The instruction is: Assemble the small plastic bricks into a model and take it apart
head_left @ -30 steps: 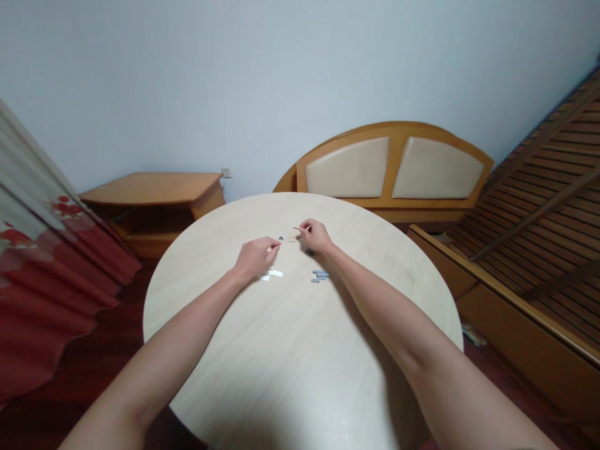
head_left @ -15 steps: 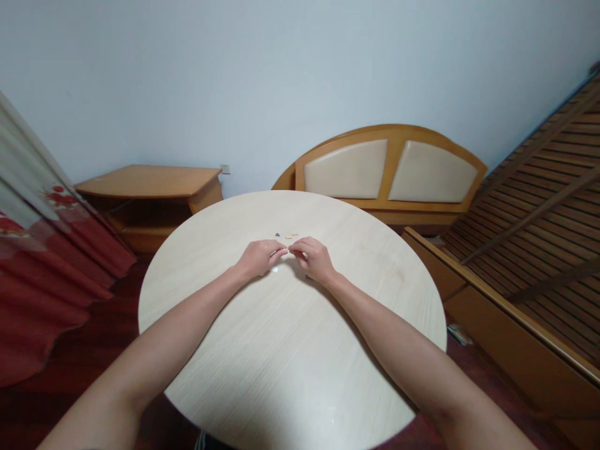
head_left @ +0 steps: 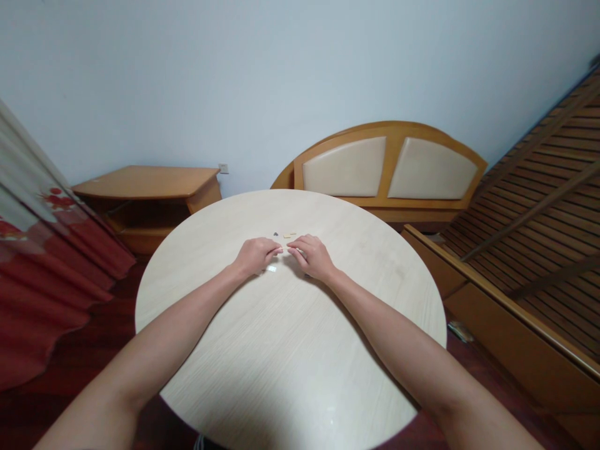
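Note:
My left hand (head_left: 256, 255) and my right hand (head_left: 312, 257) rest near the middle of a round pale wood-grain table (head_left: 281, 350), their fingertips nearly meeting. Just beyond them lie a small tan piece (head_left: 289, 235) and a tiny dark piece (head_left: 275, 234). A small white strip (head_left: 271, 269) lies by the heel of my left hand. Something pale may show at my right fingertips, but it is too small to name. Neither hand clearly holds anything. The fingers hide whatever lies under them.
A low wooden corner cabinet (head_left: 145, 182) stands beyond the table at left, with a red-and-white curtain (head_left: 42, 262) further left. A padded wooden headboard (head_left: 387, 167) stands behind the table. A slatted wooden bed frame (head_left: 529, 212) fills the right.
My hands have come in from apart, touched at the fingertips, and now sit slightly separated. The thin stick in my right hand and the grey pieces no longer show.

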The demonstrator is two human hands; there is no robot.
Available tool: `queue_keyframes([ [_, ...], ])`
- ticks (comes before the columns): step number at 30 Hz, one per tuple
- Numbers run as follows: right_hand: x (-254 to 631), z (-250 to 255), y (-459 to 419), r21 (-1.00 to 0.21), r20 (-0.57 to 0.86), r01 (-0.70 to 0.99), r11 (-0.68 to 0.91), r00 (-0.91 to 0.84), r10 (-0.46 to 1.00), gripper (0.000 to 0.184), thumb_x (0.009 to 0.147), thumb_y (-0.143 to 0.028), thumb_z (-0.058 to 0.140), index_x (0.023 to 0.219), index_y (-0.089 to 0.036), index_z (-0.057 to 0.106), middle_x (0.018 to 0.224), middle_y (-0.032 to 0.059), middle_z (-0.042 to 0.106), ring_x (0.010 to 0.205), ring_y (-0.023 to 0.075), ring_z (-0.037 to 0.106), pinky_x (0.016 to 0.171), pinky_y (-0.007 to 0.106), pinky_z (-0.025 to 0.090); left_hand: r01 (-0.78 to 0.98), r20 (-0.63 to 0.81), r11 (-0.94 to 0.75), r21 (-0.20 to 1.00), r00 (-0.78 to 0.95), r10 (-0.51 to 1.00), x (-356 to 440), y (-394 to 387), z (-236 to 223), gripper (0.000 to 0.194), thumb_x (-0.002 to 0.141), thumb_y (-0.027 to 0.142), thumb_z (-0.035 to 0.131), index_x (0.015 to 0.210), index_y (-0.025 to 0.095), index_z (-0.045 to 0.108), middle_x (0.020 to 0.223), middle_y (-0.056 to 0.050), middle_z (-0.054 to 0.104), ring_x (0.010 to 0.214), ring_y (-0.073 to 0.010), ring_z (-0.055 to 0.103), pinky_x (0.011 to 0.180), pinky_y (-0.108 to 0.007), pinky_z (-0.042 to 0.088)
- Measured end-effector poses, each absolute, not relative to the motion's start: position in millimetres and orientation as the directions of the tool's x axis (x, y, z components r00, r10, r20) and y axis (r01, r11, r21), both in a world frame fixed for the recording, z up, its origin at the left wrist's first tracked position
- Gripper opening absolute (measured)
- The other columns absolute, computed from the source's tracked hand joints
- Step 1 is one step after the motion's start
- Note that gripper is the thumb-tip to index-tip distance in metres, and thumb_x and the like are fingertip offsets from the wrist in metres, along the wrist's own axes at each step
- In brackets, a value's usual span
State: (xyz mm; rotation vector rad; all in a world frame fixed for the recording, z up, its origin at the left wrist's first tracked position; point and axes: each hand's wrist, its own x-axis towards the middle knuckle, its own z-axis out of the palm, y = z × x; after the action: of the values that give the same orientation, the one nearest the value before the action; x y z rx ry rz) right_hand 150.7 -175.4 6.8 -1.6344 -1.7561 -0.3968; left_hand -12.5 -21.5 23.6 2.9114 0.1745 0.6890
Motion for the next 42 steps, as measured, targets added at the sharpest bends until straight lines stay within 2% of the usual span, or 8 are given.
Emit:
queue_keyframes([
  [5,150,9,-176,-0.214,0.605,0.97,0.114,0.04,0.795,0.026,0.104,-0.031,0.052,0.1,-0.02,0.076,0.095,0.0076,0.073,0.091,0.0219,0.059,0.079,0.035,0.038,0.077,0.441,-0.985,0.156,0.886,0.139,-12,-25,23,0.029,0.101,0.033,0.052,0.095,0.024,0.078,0.093,-0.004,0.078,0.086,-0.0183,0.069,0.076,-0.028,0.048],
  [15,150,7,-177,-0.212,0.613,0.973,0.087,0.063,0.788,0.026,0.102,-0.032,0.057,0.094,-0.02,0.078,0.082,0.007,0.073,0.083,0.021,0.058,0.077,0.034,0.034,0.089,0.434,-0.984,0.155,0.889,0.149,-10,-27,20,0.03,0.102,0.037,0.052,0.098,0.023,0.078,0.097,-0.005,0.079,0.089,-0.0199,0.07,0.078,-0.029,0.049],
  [42,153,3,-177,-0.27,0.636,0.958,0.099,0.1,0.765,0.027,0.103,-0.033,0.054,0.097,-0.021,0.077,0.089,0.0067,0.075,0.086,0.0206,0.061,0.08,0.035,0.037,0.014,0.476,-0.977,0.214,0.871,0.117,-14,-37,27,0.034,0.102,0.041,0.051,0.104,0.021,0.078,0.101,-0.007,0.079,0.092,-0.0207,0.072,0.082,-0.03,0.052],
])
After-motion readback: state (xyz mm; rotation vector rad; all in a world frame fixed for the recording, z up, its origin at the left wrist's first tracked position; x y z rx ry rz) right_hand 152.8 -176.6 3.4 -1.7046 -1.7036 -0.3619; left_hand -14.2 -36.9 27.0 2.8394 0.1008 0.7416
